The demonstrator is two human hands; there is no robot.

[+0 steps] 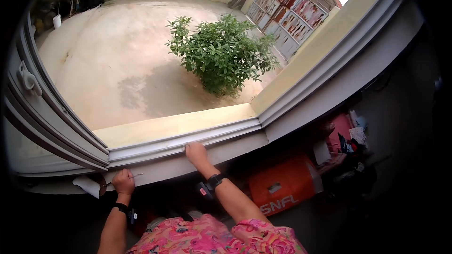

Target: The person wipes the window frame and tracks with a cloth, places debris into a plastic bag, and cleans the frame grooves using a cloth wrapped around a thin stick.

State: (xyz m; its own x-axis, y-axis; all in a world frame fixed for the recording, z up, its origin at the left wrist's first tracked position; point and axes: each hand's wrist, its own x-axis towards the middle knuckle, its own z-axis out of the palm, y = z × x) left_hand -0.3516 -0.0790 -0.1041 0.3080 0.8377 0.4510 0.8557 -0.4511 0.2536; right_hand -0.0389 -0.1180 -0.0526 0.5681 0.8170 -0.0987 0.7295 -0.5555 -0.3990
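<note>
My left hand (123,182) is closed around a thin stick-like tool (137,175), whose pale end pokes out to the right above the inner sill. Just left of that hand, a white piece of paper or cloth (88,186) hangs over the sill edge. My right hand (196,154) is closed with its fingertips down on the white window track (221,133); whatever it may grip is hidden under the fingers. Both wrists wear dark bands with small devices.
A sliding window panel (61,108) with a latch (29,79) stands at the left. Below the sill at right are an orange box (285,183) and a pink pile of items (341,131). Outside are a leafy bush (221,51) and a rusty gate (288,11).
</note>
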